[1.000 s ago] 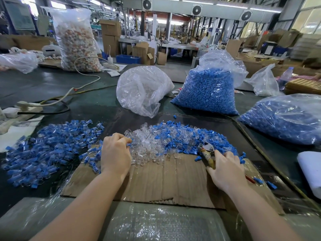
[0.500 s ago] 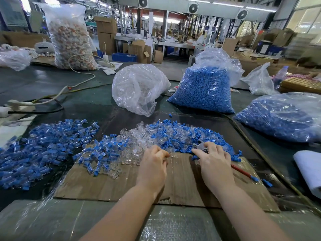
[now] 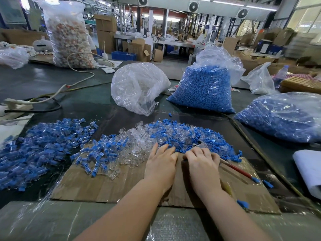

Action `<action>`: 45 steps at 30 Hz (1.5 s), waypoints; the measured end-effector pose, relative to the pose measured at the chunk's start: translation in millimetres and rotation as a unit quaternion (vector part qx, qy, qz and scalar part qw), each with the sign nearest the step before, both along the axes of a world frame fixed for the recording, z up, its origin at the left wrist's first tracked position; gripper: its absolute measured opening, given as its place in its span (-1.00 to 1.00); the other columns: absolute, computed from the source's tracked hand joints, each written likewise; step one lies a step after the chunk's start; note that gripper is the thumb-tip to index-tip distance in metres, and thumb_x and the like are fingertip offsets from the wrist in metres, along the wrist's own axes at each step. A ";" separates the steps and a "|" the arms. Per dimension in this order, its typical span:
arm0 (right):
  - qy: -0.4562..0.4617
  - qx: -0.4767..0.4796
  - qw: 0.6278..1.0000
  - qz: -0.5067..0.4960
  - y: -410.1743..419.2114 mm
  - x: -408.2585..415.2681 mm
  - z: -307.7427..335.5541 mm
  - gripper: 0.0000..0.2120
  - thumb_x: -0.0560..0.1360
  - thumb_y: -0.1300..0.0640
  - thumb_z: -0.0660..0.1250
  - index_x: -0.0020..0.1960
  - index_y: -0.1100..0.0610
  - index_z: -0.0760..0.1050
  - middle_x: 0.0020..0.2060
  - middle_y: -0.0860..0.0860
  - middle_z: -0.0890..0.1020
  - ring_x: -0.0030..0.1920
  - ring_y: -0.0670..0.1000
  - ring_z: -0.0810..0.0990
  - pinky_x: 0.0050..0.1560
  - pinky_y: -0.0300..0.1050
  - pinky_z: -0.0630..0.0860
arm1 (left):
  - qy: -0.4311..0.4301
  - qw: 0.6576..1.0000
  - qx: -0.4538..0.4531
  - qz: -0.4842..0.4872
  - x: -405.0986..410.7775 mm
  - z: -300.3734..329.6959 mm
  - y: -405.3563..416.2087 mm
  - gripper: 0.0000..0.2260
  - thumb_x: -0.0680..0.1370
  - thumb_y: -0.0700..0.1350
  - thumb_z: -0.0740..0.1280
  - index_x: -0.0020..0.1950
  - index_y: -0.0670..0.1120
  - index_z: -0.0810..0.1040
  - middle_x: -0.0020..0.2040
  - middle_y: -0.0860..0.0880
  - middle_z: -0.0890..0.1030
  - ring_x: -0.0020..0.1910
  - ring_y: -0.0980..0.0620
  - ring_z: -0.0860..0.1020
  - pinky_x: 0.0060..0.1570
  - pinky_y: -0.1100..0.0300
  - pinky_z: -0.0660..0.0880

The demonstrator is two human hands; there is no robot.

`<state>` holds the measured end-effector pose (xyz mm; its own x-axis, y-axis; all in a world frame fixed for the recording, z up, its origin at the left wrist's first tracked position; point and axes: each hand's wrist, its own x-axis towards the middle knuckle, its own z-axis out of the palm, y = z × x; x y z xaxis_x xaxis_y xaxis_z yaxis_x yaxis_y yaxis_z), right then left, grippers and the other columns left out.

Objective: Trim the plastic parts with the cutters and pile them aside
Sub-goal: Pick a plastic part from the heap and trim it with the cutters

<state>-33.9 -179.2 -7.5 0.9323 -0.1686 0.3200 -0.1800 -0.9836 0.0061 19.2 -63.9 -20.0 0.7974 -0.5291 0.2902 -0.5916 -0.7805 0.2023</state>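
While both forearms reach forward over the cardboard sheet (image 3: pixel 121 186), the two hands sit close side by side at the near edge of the mixed heap of clear and blue plastic parts (image 3: pixel 182 134). The left hand (image 3: pixel 161 164) lies palm down with its fingers straight and slightly spread, their tips resting on the parts where clear pieces meet blue ones; it pinches nothing that can be seen. The right hand (image 3: pixel 203 164) is turned knuckles up, its fingers curled tightly round the cutters (image 3: pixel 199 145), whose metal head pokes out just beyond the knuckles into the blue pieces. A red handle with a blue tip (image 3: pixel 241 172) runs out from under this hand toward the right across the cardboard; whether the cutter blades stand apart or together cannot be told.

A second, wider pile of blue and clear parts (image 3: pixel 40 146) spreads over the dark table to the left, well apart from the hands. Behind the heap stand a crumpled clear bag (image 3: pixel 139 87) and a full bag of blue pieces (image 3: pixel 203 89), with another blue-filled bag (image 3: pixel 281 117) lying at the right. A few loose blue pieces (image 3: pixel 243 204) lie on the cardboard near the right wrist
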 end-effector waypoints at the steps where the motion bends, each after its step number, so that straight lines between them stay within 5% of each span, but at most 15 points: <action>1: 0.000 0.009 1.000 0.000 1.7 -0.3 -0.8 -0.77 0.59 0.16 0.08 0.13 -0.04 0.43 0.15 -0.10 0.47 0.21 0.01 0.33 0.14 -0.03 0.14 | -0.001 1.000 -0.011 0.003 0.8 1.4 0.1 -0.65 0.61 -0.15 0.08 0.38 0.05 0.37 0.40 0.07 0.35 0.42 0.04 0.15 0.43 0.08 -0.11; 3: -0.002 0.029 1.000 -0.001 4.2 -0.9 -1.4 -0.78 0.57 0.17 0.07 0.10 -0.06 0.40 0.12 -0.14 0.49 0.19 -0.01 0.34 0.09 -0.04 0.11 | -0.011 1.000 -0.022 0.002 0.7 3.1 1.3 -0.73 0.60 -0.16 0.11 0.22 0.05 0.49 0.21 0.08 0.49 0.24 0.03 0.28 0.26 0.14 0.10; 6: -0.007 0.058 0.998 -0.006 7.8 -1.5 -3.6 -0.80 0.58 0.17 0.08 0.09 -0.07 0.38 0.08 -0.15 0.51 0.16 -0.03 0.37 0.09 -0.05 0.10 | -0.017 1.000 -0.026 0.000 0.0 2.3 3.8 -0.77 0.61 -0.12 0.12 0.16 0.05 0.51 0.12 0.10 0.52 0.11 0.04 0.32 0.08 0.17 0.16; 13: -0.053 0.143 0.988 -0.033 16.0 2.3 -12.1 -0.82 0.58 0.13 0.14 0.10 -0.10 0.41 0.03 -0.16 0.53 0.13 -0.06 0.38 0.09 -0.08 0.12 | -0.031 0.999 -0.044 0.002 -2.4 0.1 12.8 -0.77 0.62 0.02 0.11 0.19 0.05 0.46 0.11 0.10 0.46 0.10 0.06 0.28 0.12 0.20 0.22; 19: -0.084 0.179 0.980 -0.030 18.7 1.8 -19.7 -0.88 0.56 0.09 0.18 0.07 -0.04 0.44 -0.01 -0.12 0.55 0.10 -0.03 0.43 0.11 -0.06 0.16 | -0.046 0.987 -0.151 0.023 -9.2 2.7 22.0 -0.79 0.59 0.06 0.16 0.11 0.02 0.49 0.03 0.12 0.49 0.07 0.14 0.32 0.12 0.29 0.23; 28: -0.125 0.214 0.969 -0.010 22.7 -0.5 -20.9 -0.95 0.53 0.12 0.23 -0.03 0.01 0.45 -0.19 -0.09 0.54 -0.06 0.03 0.49 -0.05 -0.12 0.10 | 0.065 0.965 -0.252 0.027 -18.3 2.8 23.7 -0.88 0.56 -0.04 0.27 0.00 -0.06 0.51 -0.11 0.09 0.51 -0.17 0.14 0.49 -0.10 0.27 0.46; 37: -0.124 0.240 0.961 0.063 19.9 -4.8 -16.9 -0.85 0.52 0.12 0.32 0.06 0.06 0.60 -0.04 -0.05 0.62 0.00 -0.01 0.52 0.10 -0.09 0.40 | 0.138 0.932 -0.334 0.036 -10.6 0.4 20.9 -0.88 0.45 -0.15 0.43 -0.02 -0.06 0.65 -0.19 0.15 0.50 -0.20 0.22 0.49 -0.12 0.52 0.37; 45: -0.152 0.285 0.944 0.071 20.3 -9.7 -13.6 -0.86 0.45 0.25 0.39 -0.01 0.09 0.62 -0.09 -0.07 0.65 -0.03 -0.03 0.57 0.07 -0.15 0.45 | 0.199 0.892 -0.404 0.035 -13.2 1.2 24.5 -0.79 0.48 -0.22 0.39 -0.27 0.06 0.50 -0.33 0.11 0.57 -0.32 0.35 0.50 -0.27 0.51 0.39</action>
<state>-43.5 -158.9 -21.1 0.8384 -0.2739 0.4713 0.0462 -0.8258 -0.5621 6.0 -39.4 -18.9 0.9451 -0.2209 0.2407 -0.3028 -0.3158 0.8992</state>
